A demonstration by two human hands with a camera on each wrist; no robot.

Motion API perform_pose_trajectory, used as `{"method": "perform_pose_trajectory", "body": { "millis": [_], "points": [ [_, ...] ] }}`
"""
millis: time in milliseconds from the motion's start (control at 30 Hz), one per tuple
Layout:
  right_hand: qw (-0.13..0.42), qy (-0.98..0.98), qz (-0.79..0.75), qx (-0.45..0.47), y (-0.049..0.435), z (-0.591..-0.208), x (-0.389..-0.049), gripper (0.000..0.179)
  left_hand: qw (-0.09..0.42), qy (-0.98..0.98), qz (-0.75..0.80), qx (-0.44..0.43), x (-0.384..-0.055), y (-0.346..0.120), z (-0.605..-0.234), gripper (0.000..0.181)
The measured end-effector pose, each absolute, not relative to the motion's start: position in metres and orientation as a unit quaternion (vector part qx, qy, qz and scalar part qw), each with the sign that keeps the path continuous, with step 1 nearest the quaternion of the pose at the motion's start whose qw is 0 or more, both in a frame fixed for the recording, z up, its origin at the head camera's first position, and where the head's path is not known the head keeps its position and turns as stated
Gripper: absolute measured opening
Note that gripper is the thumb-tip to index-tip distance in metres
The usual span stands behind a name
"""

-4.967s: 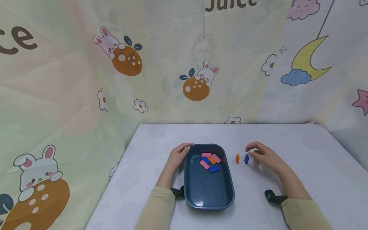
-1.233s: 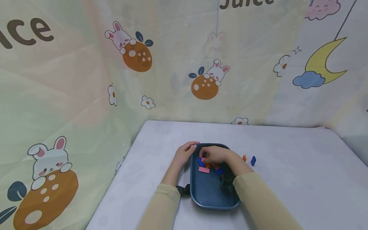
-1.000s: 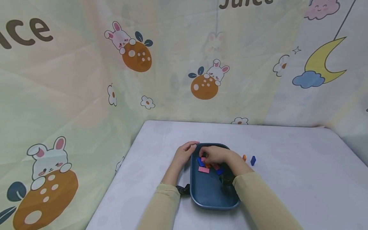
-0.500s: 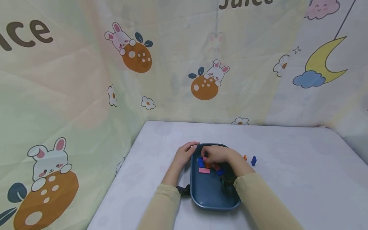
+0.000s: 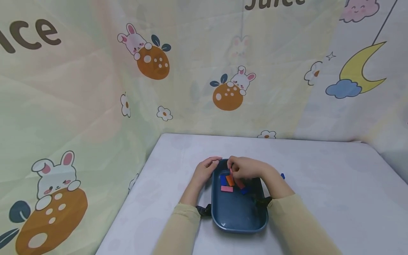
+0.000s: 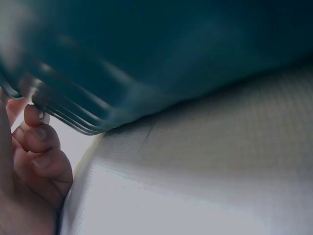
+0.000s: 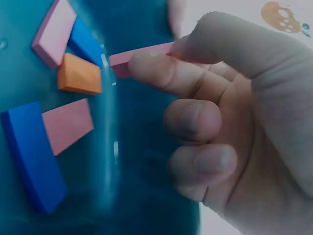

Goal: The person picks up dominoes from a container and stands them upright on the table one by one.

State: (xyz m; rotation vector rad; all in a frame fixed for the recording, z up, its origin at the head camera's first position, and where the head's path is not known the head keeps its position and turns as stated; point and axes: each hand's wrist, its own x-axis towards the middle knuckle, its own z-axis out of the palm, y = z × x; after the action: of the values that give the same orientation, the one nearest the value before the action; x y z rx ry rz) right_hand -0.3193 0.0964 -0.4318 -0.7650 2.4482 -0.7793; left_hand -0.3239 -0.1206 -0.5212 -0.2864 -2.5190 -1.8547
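Note:
Over the far end of a dark blue plastic tray [image 5: 236, 214], my right hand [image 5: 250, 168] pinches a pink block [image 7: 142, 56] between thumb and index finger, its other fingers curled. Below it in the tray lie a blue block [image 5: 224, 180], an orange block [image 5: 230, 180], two pink blocks, one of them the near pink block [image 5: 227, 189], and another blue block [image 7: 34, 156]. My left hand [image 5: 204, 172] holds the tray's far left corner. In the left wrist view its curled fingers [image 6: 46, 139] sit against the outside of the tray wall.
A blue block [image 5: 282, 175] stands on the white table [image 5: 334, 177] to the right, mostly behind my right forearm. A printed cloth backdrop [image 5: 191, 71] rises behind the table. Black wrist cameras sit at both wrists, the left camera [image 5: 204, 210] beside the tray.
My right hand came from the upright blocks on the right into the tray, took a pink block, and has lifted it up and rightward. The orange block outside is now hidden. My left hand stays.

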Motion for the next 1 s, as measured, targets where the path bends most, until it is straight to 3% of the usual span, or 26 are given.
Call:
{"method": "perform_pose_trajectory", "body": {
  "millis": [367, 1000],
  "points": [
    [0.148, 0.9, -0.277, -0.302, 0.129, -0.407, -0.306, 0.026, -0.001, -0.804, -0.589, -0.086, -0.325, -0.12, -0.523, 0.029],
    [0.064, 0.931, -0.292, -0.21, 0.265, -0.407, -0.277, 0.023, -0.016, -0.803, -0.592, -0.071, -0.324, -0.12, -0.523, 0.03]
  ]
}}
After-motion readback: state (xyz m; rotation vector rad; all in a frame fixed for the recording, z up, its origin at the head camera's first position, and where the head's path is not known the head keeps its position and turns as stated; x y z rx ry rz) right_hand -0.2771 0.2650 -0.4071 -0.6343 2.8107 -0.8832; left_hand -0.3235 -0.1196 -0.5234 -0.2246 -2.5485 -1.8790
